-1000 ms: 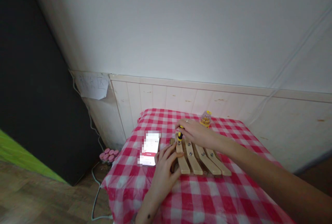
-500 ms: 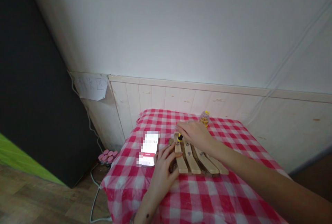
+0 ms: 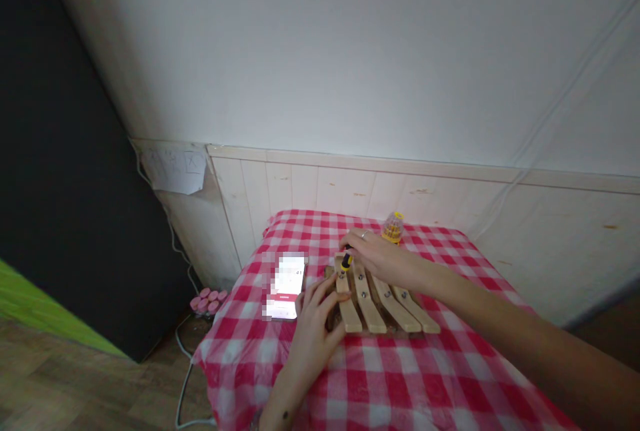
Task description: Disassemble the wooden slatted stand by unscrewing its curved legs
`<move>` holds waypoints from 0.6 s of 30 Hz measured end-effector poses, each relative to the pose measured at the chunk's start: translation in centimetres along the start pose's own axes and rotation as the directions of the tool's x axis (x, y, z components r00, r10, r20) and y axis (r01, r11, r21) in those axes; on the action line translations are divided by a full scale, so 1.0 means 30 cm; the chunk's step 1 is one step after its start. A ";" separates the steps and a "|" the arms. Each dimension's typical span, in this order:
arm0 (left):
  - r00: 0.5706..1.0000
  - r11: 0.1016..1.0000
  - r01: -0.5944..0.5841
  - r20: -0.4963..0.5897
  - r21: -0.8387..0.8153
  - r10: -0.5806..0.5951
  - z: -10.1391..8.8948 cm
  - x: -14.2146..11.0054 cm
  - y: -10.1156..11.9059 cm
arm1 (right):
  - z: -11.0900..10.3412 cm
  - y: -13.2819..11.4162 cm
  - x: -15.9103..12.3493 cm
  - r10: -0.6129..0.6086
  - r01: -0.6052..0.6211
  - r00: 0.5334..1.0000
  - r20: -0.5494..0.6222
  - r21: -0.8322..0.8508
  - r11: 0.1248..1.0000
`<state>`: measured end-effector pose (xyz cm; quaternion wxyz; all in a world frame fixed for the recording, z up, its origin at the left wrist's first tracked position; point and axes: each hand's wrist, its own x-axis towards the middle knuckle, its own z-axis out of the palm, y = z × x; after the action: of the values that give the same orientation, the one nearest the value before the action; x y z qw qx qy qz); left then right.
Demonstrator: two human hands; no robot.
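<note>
My right hand point(image 3: 376, 255) grips a yellow-and-black screwdriver point(image 3: 346, 262) from above. Its tip meets a screw near the upper end of the leftmost wooden slat point(image 3: 349, 314). My left hand point(image 3: 316, 311) holds that slat from the left side, with fingertips close to the screw and thumb lower down. Beside it, several similar pale slats point(image 3: 373, 316) fan out to the right, some with screw heads showing. Beneath them a brownish base point(image 3: 329, 271) is only partly visible.
A lit phone point(image 3: 289, 288) lies left of my left hand. Behind my right hand stands a clear yellow-based container point(image 3: 393, 227). The table wears a red-checked cloth point(image 3: 380, 384) and touches a panelled wall point(image 3: 320, 184). Pink round objects point(image 3: 207, 300) and a cable point(image 3: 180, 344) are at left.
My right hand has shifted slightly on the screwdriver, its fingers lifting and opening so that more of the handle shows. My left hand and the slats stay in place.
</note>
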<state>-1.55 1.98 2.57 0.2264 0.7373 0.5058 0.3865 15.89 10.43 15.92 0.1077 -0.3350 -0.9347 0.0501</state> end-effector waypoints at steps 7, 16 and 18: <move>1.000 1.000 0.000 -0.005 0.015 0.000 0.003 0.001 -0.002 | 0.019 0.006 -0.023 -0.044 0.056 0.997 -0.058 0.222 0.973; 1.000 0.999 -0.002 0.023 0.052 0.001 0.001 0.005 0.000 | 0.096 -0.024 0.054 0.264 -0.191 0.950 -0.164 0.361 0.913; 1.000 0.999 0.001 0.026 0.053 -0.002 -0.002 0.005 0.003 | 0.088 -0.020 0.064 0.237 -0.168 0.959 -0.157 0.361 0.917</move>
<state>-1.51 2.08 2.72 0.2135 0.7475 0.5135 0.3633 13.45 11.14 13.77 0.2510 -0.4096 -0.8562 0.1900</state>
